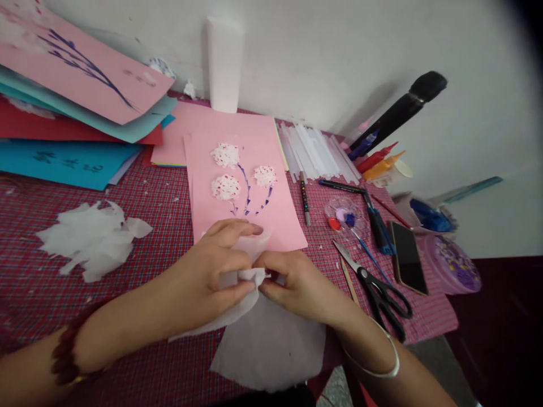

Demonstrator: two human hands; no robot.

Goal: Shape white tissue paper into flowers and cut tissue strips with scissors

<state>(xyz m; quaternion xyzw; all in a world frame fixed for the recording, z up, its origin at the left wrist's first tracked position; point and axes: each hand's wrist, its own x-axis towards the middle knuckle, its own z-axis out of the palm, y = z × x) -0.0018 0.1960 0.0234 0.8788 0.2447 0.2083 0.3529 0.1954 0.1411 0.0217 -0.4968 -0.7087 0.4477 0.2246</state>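
Note:
My left hand [227,265] pinches a thin white sheet of tissue paper [271,345] between thumb and fingers. On the other side of the same bunched spot, my right hand [292,280] grips the tissue with its thumb and forefinger. The lower part of the sheet hangs down towards my lap. Just beyond my hands lies a pink sheet of paper [203,209], with white, red-flecked tissue blossoms [226,187] and painted dark purple stems on it. My left fingers overlap its near edge. A heap of torn white tissue [93,237] lies to the left on the checked tablecloth.
Scissors [373,288], a phone [408,257], a paint palette [343,215] and a marker [304,198] lie to the right. White glue sticks [316,150] and paint tubes [377,161] sit behind. Coloured cards [85,85] are stacked at left. A white box [224,68] stands against the wall.

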